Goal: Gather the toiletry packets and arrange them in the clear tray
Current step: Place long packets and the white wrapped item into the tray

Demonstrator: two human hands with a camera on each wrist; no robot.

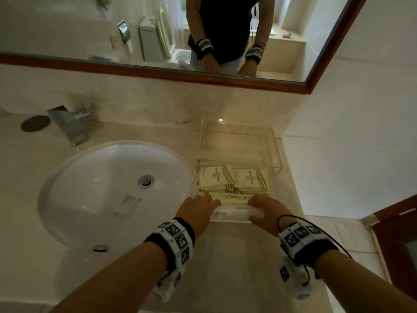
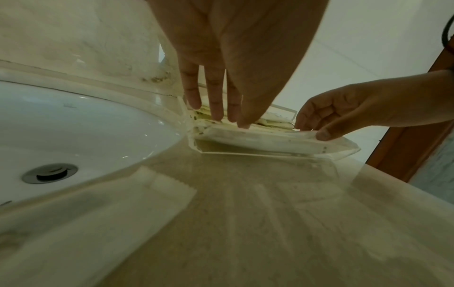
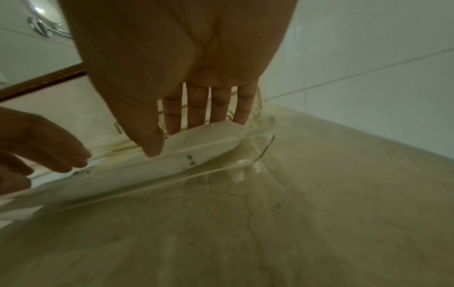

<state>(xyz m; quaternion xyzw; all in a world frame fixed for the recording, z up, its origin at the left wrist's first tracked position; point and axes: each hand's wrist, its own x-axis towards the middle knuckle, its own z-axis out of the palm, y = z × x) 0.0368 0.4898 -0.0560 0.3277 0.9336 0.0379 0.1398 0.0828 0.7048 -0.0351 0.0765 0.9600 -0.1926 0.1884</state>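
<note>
A clear tray (image 1: 277,159) stands on the counter right of the sink, against the wall. In its near half lie cream packets with gold stripes (image 1: 216,180), overlapping one another. A long white packet (image 1: 234,213) stands tilted along the tray's near wall. My left hand (image 1: 213,203) pinches its left end, thumb in front and fingers behind (image 2: 216,114). At the other end my right hand (image 1: 255,203) pinches the same packet (image 3: 137,172), with the thumb on its front face and the fingers (image 3: 196,108) behind it. The tray's far half holds no striped packets.
A white sink (image 1: 90,177) lies just left of the tray, with a chrome faucet (image 1: 70,123) behind it. The beige counter (image 1: 225,267) stretches toward me. A wood-framed mirror (image 1: 158,30) hangs above. A white wall (image 1: 349,132) and a wooden door frame (image 1: 397,222) close off the right.
</note>
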